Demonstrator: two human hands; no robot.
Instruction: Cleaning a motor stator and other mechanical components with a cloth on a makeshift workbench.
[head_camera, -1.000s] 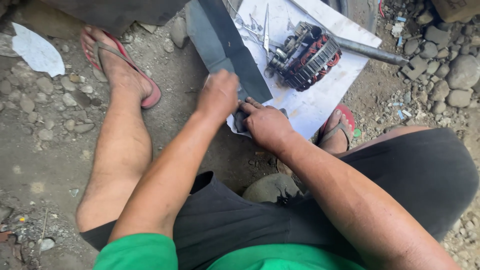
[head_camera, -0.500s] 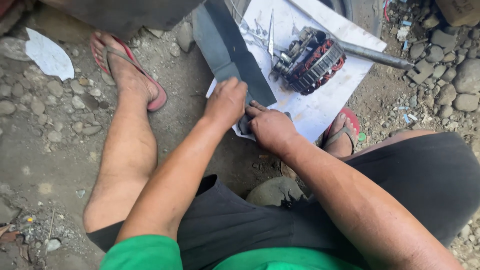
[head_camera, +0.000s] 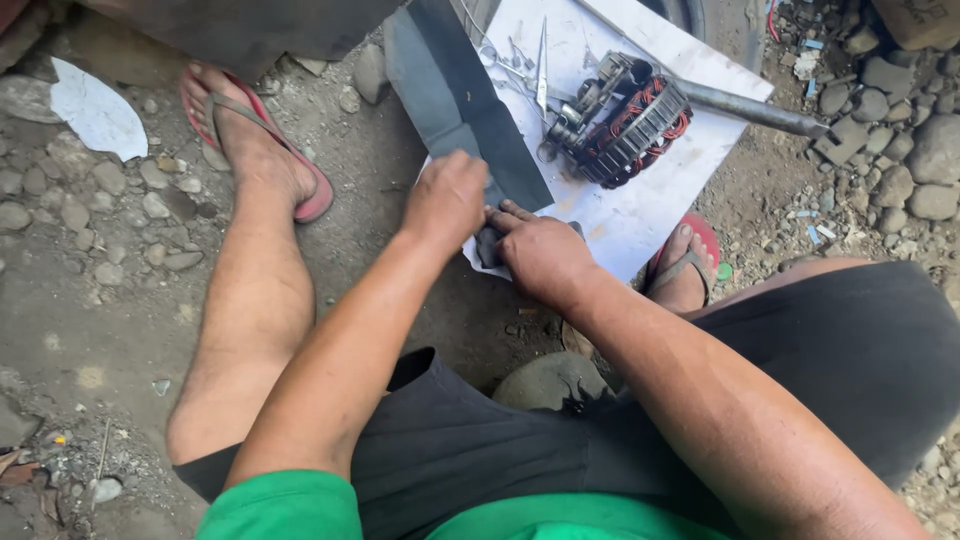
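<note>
My left hand (head_camera: 445, 205) and my right hand (head_camera: 540, 255) meet at the near end of a long dark rubber strip (head_camera: 455, 95) that lies across the ground and onto a white sheet (head_camera: 640, 215). Both hands close on a small dark piece (head_camera: 488, 245) at the strip's end; the fingers hide most of it. Beyond the hands, on the sheet, rests a motor stator with copper windings (head_camera: 625, 120), and scissors (head_camera: 541, 60) lie beside it.
A grey metal rod (head_camera: 760, 110) sticks out right of the stator. My feet wear red sandals, left foot (head_camera: 255, 150) on dirt, right foot (head_camera: 685, 270) by the sheet. Stones and rubble (head_camera: 900, 130) lie at right, and a white scrap (head_camera: 95, 110) at left.
The view has shifted slightly; my hands stay together at the strip's end, with the left hand sliding a little toward me over the dark piece.
</note>
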